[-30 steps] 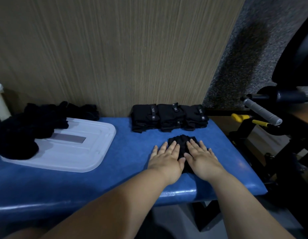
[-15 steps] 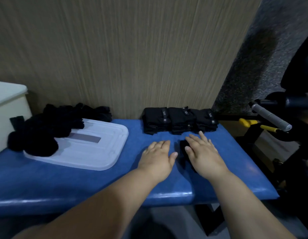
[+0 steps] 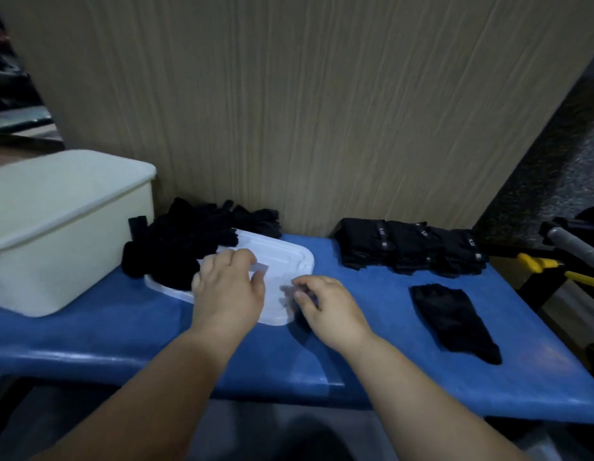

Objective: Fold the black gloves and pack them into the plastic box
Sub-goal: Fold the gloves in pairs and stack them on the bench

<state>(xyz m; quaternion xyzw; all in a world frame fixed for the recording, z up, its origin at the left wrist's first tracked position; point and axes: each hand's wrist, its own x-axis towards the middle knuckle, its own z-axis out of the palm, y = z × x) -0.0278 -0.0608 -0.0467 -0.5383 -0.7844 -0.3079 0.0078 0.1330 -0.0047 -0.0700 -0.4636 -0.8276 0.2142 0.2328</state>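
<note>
Change: both hands are off the folded glove (image 3: 455, 321), which they pressed flat a second ago, and have swung left toward the lid.
Left grip: left hand (image 3: 227, 287) over the white lid (image 3: 289, 261), fingers loosely bent and pinching nothing, tips near the loose glove pile (image 3: 189, 241).
Right grip: right hand (image 3: 325, 304) at the lid's near right corner, fingers slackly curled and apparently empty. Dark patch beneath is probably shadow, though blur leaves that unsure.
Folded glove: lying alone on the right part of the bench (image 3: 122, 334), well apart from both hands.
Folded row: finished bundles (image 3: 411, 251) touching one another, far right against the wall.
Plastic box: cream plastic box (image 3: 56, 227) on the far left of the bench, inside hidden.
Meaning: one more fold looks done and a loose glove likely comes next. Packing seemingly not begun.
Surface: blue padded top, pile half on the lid.
Room: wood-grain panel (image 3: 322, 111) behind, with a grey handle (image 3: 568, 242) and yellow parts at right.
</note>
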